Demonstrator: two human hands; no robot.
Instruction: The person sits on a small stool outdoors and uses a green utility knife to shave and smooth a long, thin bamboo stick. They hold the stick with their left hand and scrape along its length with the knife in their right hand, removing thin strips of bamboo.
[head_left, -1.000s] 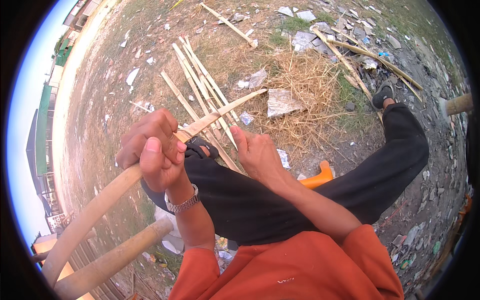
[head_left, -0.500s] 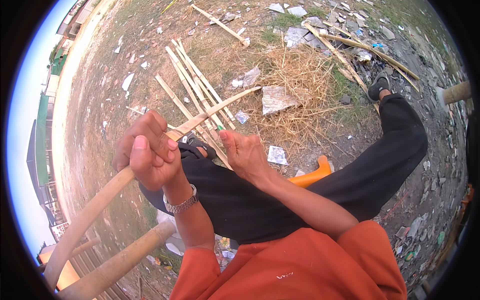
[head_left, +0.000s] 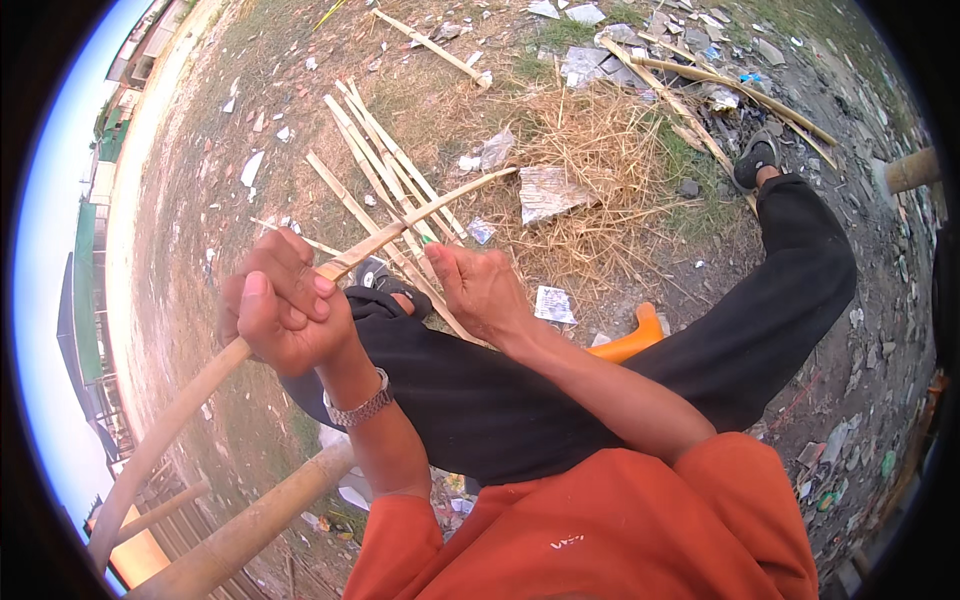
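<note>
My left hand (head_left: 285, 300) is closed round a long, curved bamboo strip (head_left: 185, 415). One end of the strip reaches past the fist toward the straw, while the other bends down to the lower left. My right hand (head_left: 485, 295) is curled just right of the strip, thumb uppermost. A small green bit (head_left: 428, 240) shows at its thumb tip; what the fingers hold is hidden. Beyond the fists, several pale split bamboo strips (head_left: 375, 150) lie on the ground. A silver watch (head_left: 360, 400) circles my left wrist.
Dry straw (head_left: 600, 140) lies ahead, with a flat whitish piece (head_left: 550, 193) on it. Near my legs is an orange curved object (head_left: 635, 335). A thick bamboo pole (head_left: 260, 515) runs at the lower left. More bamboo (head_left: 740, 90) and broken tile pieces (head_left: 590, 65) lie at the far right.
My right hand has shifted slightly up and left, closer to the bamboo strip. My left hand keeps its grip on the strip, nearly in the same place.
</note>
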